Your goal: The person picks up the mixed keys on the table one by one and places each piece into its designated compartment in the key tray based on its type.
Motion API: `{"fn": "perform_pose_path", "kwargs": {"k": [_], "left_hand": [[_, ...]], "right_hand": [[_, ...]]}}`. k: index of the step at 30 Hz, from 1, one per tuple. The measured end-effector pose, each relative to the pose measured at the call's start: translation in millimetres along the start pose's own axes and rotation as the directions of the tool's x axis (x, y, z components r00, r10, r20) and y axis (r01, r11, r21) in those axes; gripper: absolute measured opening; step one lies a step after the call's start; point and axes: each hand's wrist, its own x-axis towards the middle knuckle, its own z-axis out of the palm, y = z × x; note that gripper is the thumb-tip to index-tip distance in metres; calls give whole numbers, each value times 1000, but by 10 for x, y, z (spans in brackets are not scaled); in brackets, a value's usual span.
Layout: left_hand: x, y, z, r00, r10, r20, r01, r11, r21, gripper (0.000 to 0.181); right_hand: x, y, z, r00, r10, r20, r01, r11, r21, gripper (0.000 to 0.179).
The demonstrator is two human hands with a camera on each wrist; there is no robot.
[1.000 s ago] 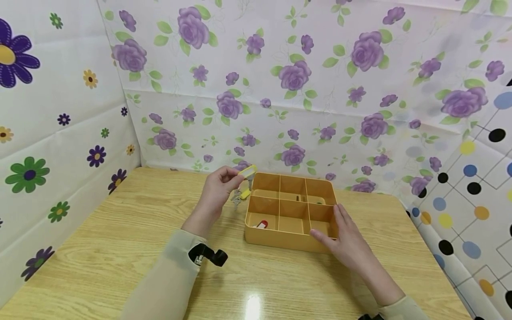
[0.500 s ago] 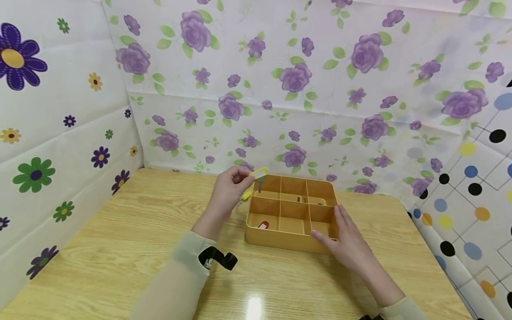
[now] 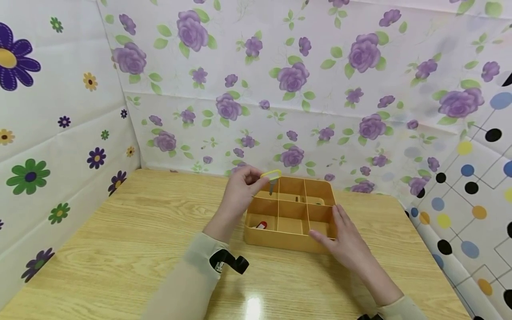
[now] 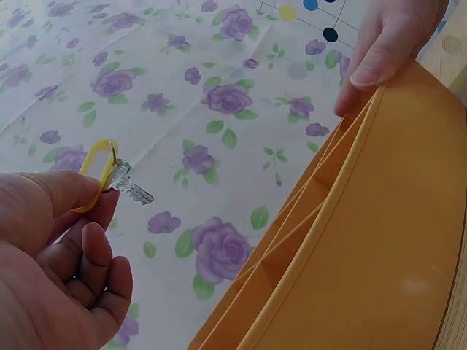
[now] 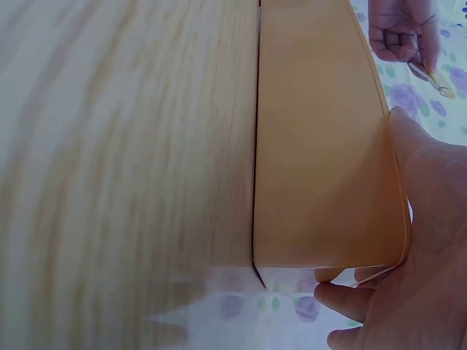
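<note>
My left hand [image 3: 240, 191] pinches a yellow key tag [image 3: 273, 174] between thumb and fingers, and a silver key [image 4: 133, 186] dangles from its ring. The key hangs over the back left compartment of a tan divided organizer box [image 3: 280, 240]. In the box's front left compartment lies a red key tag [image 3: 262, 225]. My right hand [image 3: 347, 238] holds the box at its front right corner, thumb on the front rim and fingers along the right wall, as the right wrist view [image 5: 430, 211] also shows of that hand.
The box stands on a wood-grain table [image 3: 172, 213]. Small dark items [image 3: 297, 198] show in its back middle compartment. A flowered cloth wall [image 3: 260, 106] rises close behind the table, with a dotted cloth [image 3: 472, 186] at the right.
My left hand has moved right with the yellow tag and key, from beside the box to over its back left compartment. A second yellow tag with keys is now hidden. The right hand stays put.
</note>
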Motion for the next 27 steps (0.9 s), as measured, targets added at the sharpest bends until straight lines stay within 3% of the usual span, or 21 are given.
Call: {"fn": "perform_pose_path", "kwargs": {"k": [10,18,22,27], "left_hand": [[-25,-7,151,998,5,66,-7,999,31,8],[-77,-74,236,992,20,125,-40,985,166,9],[-100,-121,290,989,-2,146,-36,966,258,10],[-131,-138,356,986,-23,164,-29,951,309,10]], "right_hand": [[-6,9,-5,1000,2,-3,-2,1000,9,120],[-3,4,-2,1000,4,-8,-4,1000,9,120],[-2,1,-4,1000,5,-7,-4,1000,6,120],[2,1,-5,1000,-2,-10,2,1000,2,121]]}}
